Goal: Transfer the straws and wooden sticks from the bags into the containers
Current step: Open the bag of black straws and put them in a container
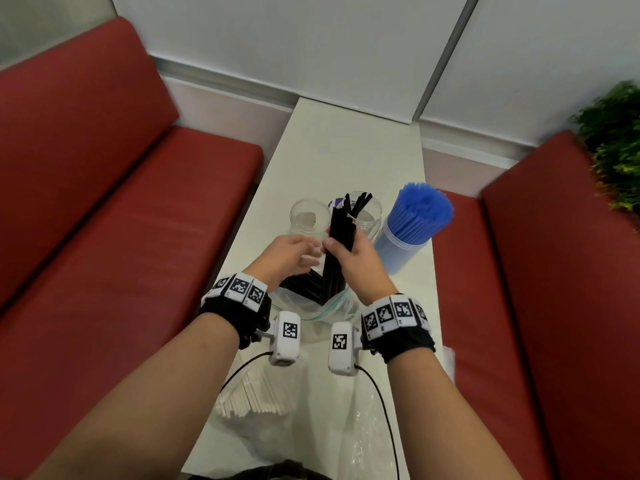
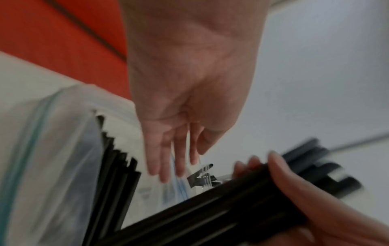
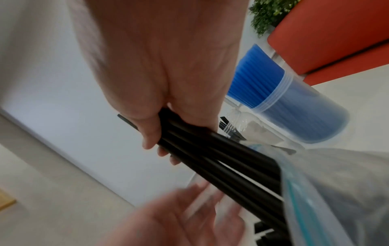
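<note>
My right hand (image 1: 349, 251) grips a bundle of black straws (image 1: 341, 225), its lower ends still inside a clear zip bag (image 1: 313, 303) that holds more black straws (image 2: 113, 174). The same grip shows in the right wrist view, fingers (image 3: 151, 133) curled round the bundle (image 3: 221, 158). My left hand (image 1: 294, 252) hovers just left of the bundle, fingers (image 2: 164, 159) straight and holding nothing. Behind stand an empty clear jar (image 1: 309, 216) and a second clear jar (image 1: 365, 213) with a few black straws in it. A plastic container (image 1: 403, 247) full of blue straws (image 1: 422, 211) stands at the right.
White sticks (image 1: 254, 393) lie in a clear bag at the near left of the narrow white table (image 1: 346, 150). Crumpled clear plastic (image 1: 346, 427) lies near me. Red benches (image 1: 121, 220) flank the table on both sides. A green plant (image 1: 616, 140) is at the far right.
</note>
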{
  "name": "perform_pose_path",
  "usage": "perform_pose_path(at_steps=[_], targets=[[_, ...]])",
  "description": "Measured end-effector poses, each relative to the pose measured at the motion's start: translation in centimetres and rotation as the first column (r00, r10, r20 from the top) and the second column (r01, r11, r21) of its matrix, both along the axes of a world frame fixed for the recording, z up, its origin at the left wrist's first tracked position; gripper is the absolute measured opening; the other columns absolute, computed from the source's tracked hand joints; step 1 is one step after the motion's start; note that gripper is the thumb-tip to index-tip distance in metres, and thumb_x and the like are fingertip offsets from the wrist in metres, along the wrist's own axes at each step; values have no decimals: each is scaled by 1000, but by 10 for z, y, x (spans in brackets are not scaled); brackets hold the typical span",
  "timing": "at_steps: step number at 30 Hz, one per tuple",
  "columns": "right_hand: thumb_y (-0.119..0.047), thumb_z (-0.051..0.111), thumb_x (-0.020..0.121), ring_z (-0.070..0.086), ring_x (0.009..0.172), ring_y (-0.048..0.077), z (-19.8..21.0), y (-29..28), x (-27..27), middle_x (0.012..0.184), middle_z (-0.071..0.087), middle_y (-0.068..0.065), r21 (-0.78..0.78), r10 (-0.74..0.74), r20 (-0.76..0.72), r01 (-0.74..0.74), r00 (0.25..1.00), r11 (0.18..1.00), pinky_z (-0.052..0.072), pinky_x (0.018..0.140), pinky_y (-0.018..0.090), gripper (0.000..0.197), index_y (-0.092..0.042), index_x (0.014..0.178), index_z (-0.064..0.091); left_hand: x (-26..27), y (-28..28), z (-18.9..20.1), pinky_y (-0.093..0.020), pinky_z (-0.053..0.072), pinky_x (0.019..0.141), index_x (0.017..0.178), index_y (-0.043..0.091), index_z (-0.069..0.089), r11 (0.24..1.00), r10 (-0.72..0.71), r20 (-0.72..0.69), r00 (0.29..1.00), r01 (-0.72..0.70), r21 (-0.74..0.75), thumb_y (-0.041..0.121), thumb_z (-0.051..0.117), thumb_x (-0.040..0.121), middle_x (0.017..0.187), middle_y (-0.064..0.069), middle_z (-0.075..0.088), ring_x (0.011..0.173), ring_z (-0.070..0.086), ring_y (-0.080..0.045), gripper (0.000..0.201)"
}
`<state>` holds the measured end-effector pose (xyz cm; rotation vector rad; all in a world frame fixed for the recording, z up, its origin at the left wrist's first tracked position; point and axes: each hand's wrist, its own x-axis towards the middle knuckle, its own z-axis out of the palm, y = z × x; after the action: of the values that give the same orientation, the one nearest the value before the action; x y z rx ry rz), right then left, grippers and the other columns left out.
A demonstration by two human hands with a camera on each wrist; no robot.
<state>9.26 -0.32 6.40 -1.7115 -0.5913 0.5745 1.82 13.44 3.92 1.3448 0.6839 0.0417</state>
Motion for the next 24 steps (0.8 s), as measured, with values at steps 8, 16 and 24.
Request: perform_pose_path(at_steps=[8,16,24], targets=[[-13,61,101,66,90,15,26,-1,2,89,68,1,279,-88,-173,135,981,951,55,93,34,20,-6,119,58,-5,-26,-44,-41,49,100,119,2,61,826,29,-131,991,-97,-556,37,48,102,109,-14,67,101,64,-28,41],[-14,69,92,70,90,20,33,4,-5,84,71,2,338,-100,-219,172,971,925,54,99,45,20,-7,109,60,2,-20,-34,-22,38,100,85,-3,62,457,151,-22,988,-89,-885,-7,77,61,76,-13,53,69,59,-23,29],[-10,74,86,65,75,18,33,13,-2,74,64,-7,294,-156,-195,209,968,933,55,82,39,19,-17,91,56,-3,-25,-37,-26,52,89,83,-4,64,418,173,-101,980,-166,-893,0,70,71,83,-13,61,76,63,-22,14]])
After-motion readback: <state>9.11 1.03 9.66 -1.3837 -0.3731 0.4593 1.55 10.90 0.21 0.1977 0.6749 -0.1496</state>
